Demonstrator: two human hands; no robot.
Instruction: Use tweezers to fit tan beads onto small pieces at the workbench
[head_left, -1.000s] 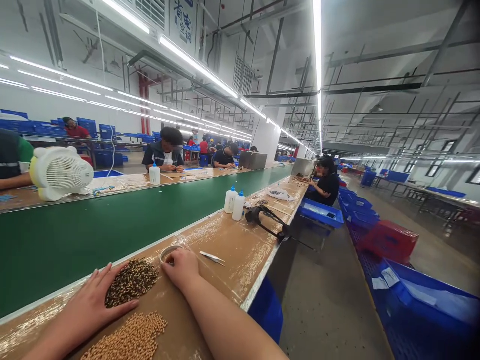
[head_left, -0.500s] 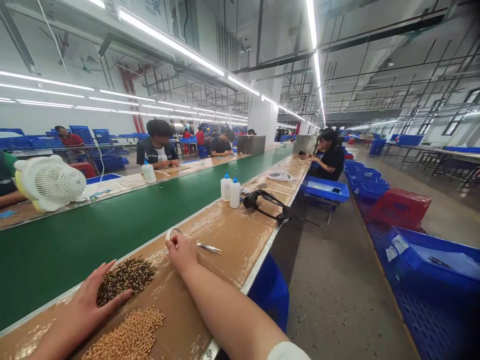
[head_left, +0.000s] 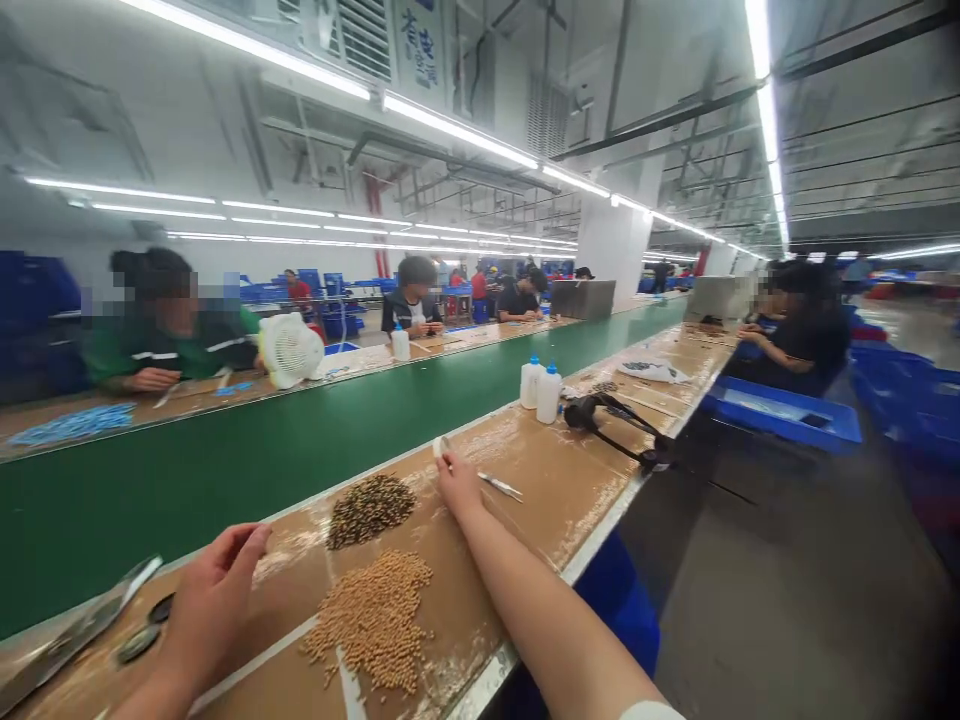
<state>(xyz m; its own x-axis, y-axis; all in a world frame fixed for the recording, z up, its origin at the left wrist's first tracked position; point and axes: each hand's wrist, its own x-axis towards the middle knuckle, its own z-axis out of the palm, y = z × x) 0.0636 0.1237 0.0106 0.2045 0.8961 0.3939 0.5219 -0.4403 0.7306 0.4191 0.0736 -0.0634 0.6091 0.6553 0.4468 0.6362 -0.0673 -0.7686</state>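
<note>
My right hand (head_left: 459, 483) is closed on a roll of white tape (head_left: 440, 446) at the belt side of the bench. Just right of it lies a pair of metal tweezers (head_left: 501, 488). My left hand (head_left: 217, 590) is lower left above the bench, fingers curled toward the thumb; anything between them is too small to make out. Between my hands are a pile of dark, speckled beads (head_left: 373, 508) and, nearer me, a pile of tan beads (head_left: 375, 615). Two dark round pieces (head_left: 139, 643) lie left of my left hand.
A green conveyor belt (head_left: 360, 410) runs along the bench. Two white bottles with blue caps (head_left: 548, 395) and a black strap frame (head_left: 619, 428) stand farther along. A long shiny object (head_left: 90, 625) lies far left. Co-workers sit across the belt and farther up; a white fan (head_left: 292, 350) stands opposite.
The view has swung left. My left hand has left the dark bead pile, moved toward the left, and its spread fingers have closed. My right hand still holds the tape roll.
</note>
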